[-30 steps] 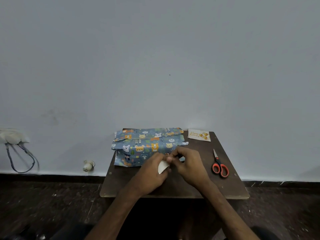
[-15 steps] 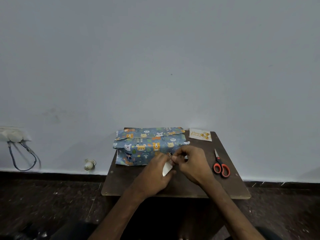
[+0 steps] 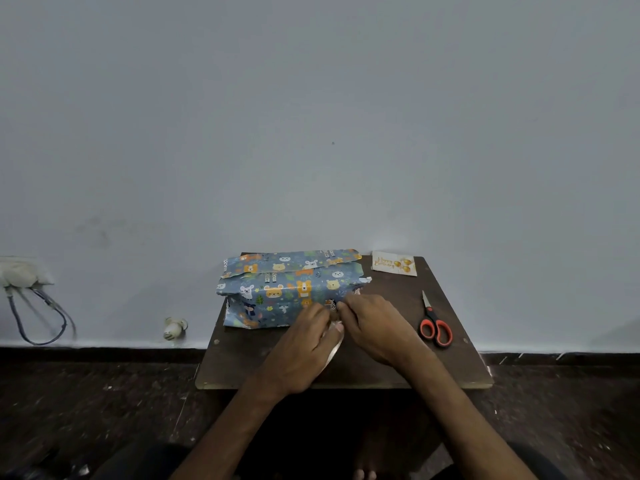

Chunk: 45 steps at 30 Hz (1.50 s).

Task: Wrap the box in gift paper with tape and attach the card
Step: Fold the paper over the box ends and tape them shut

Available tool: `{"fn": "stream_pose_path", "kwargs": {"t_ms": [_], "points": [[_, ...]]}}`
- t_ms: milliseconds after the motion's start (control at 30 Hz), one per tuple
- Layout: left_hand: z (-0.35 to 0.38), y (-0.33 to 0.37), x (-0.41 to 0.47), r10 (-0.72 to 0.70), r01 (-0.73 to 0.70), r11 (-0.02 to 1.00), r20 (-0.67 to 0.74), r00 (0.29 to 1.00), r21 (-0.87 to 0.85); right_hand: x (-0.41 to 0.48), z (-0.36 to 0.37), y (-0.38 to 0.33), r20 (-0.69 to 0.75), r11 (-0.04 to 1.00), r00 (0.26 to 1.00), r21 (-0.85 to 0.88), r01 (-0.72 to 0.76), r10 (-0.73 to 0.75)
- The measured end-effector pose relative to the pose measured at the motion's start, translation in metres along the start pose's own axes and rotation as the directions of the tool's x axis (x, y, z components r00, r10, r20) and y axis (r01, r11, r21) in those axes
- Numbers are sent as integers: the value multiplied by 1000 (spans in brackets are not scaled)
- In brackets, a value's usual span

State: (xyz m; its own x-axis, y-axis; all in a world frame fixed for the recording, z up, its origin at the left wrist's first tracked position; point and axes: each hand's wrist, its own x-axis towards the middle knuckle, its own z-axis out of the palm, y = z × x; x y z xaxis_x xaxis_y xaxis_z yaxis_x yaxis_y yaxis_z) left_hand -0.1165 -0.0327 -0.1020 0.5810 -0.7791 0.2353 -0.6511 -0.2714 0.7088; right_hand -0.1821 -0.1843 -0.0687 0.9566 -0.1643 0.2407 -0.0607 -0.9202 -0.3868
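Both hands have moved up from the table's middle to the box (image 3: 277, 289) since a second ago. My left hand (image 3: 304, 344) curls round the tape (image 3: 333, 346), of which only a pale sliver shows under the palm. My right hand (image 3: 377, 327) meets it with fingers curled, but their tips are hidden against the left thumb, so I cannot tell whether they pinch anything.

A small dark table (image 3: 450, 358) stands against a bare grey wall (image 3: 311, 133) on a dark speckled floor (image 3: 86, 393). A socket (image 3: 20, 275) with a looped cable is far left.

Just beyond the grip and running off to its left lies the papered box, long axis along the wall and seam up. Its paper ends are ragged and its near right corner is covered by my knuckles. Scissors (image 3: 434, 325) lie right of the right hand, tips away from me. Beyond them is the card (image 3: 394, 264), its lettering too small to read surely.
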Motion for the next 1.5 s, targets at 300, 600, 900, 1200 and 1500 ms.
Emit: {"fn": "stream_pose_path", "kwargs": {"t_ms": [300,600,900,1200,1500], "points": [[-17,17,6,-197,210,948,78,977,-240,-6,-9,3,-84,899,994,436,-31,75],[-10,17,5,-194,188,973,-31,980,-136,-9,-11,10,-118,876,979,475,-89,164],[-6,21,13,-288,286,950,0,958,-123,-7,-7,14,-155,917,967,377,-131,202],[-2,17,9,-335,308,926,-103,936,-218,-24,-48,63,-383,869,783,279,-408,490],[2,19,10,-314,286,933,-106,944,-218,-40,-28,93,-160,695,731,-232,-681,663]]}}
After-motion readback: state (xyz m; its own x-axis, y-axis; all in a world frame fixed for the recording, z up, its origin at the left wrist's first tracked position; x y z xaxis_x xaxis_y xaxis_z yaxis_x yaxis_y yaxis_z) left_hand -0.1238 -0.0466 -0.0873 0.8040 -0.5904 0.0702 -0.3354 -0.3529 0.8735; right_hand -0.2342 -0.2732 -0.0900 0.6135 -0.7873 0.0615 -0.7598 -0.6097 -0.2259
